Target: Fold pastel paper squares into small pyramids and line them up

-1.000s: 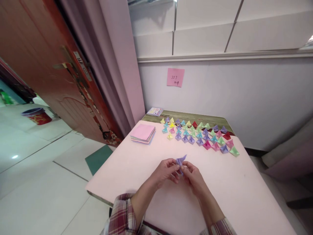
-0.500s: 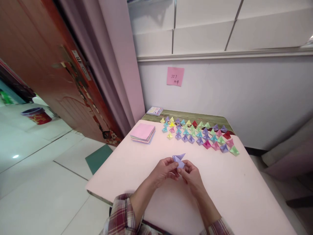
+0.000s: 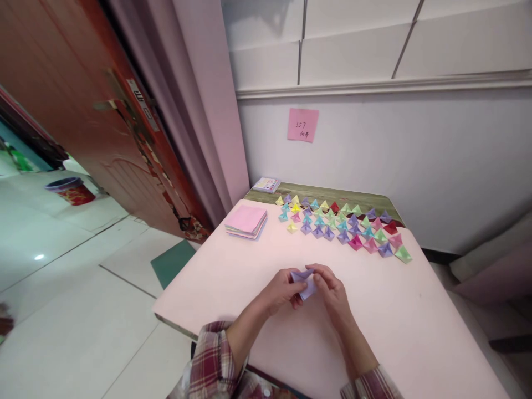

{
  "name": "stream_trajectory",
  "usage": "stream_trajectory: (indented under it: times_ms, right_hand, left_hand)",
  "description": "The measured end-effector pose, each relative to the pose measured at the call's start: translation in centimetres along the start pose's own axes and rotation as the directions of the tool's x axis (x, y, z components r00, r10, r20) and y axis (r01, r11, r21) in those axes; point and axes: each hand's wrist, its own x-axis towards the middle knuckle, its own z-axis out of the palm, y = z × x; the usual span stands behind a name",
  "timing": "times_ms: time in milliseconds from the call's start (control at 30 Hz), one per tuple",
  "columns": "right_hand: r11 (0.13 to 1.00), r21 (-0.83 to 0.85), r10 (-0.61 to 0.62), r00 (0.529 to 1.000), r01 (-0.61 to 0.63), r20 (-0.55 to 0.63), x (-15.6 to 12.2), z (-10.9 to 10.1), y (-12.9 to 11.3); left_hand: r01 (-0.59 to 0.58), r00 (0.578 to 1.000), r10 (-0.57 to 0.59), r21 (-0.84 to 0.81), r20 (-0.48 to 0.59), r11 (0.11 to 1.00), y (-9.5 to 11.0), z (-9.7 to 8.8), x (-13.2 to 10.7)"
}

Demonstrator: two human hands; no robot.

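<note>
My left hand (image 3: 281, 290) and my right hand (image 3: 333, 289) meet over the middle of the pink table (image 3: 399, 327). Together they pinch a small folded piece of purple paper (image 3: 306, 282), the left from its left side, the right curled over its top and right edge. Both sets of fingers are closed on the paper. Beyond my hands lie rows of several small folded paper shapes (image 3: 341, 226) in many colours. A stack of square paper sheets (image 3: 246, 220), pink on top, rests at the table's far left.
A small pack of coloured paper (image 3: 266, 184) sits at the far left corner on a wooden strip. A pink sticky note (image 3: 302, 124) hangs on the white wall. A red-brown door (image 3: 78, 116) and pink curtain (image 3: 199, 105) stand left; a red bucket (image 3: 70, 190) is on the floor.
The purple paper's raised point has been folded down and now sits lower and flatter between my fingers. My right fingers have moved over its top. The view has shifted slightly.
</note>
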Motion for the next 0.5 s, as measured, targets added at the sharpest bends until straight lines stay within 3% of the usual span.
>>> stream_trajectory:
  times_ms: [133,500]
  right_hand:
    - [0.989,0.100,0.098,0.992,-0.106,0.085,-0.12,0.18,0.27]
    - [0.971,-0.238,0.067,0.989,-0.034,0.133,0.00,-0.08,0.10]
  left_hand:
    - [-0.008,1.000,0.007,0.087,0.007,0.996,0.04,0.18,-0.06]
    - [-0.035,0.997,0.021,0.213,0.068,0.976,-0.30,-0.73,-0.28]
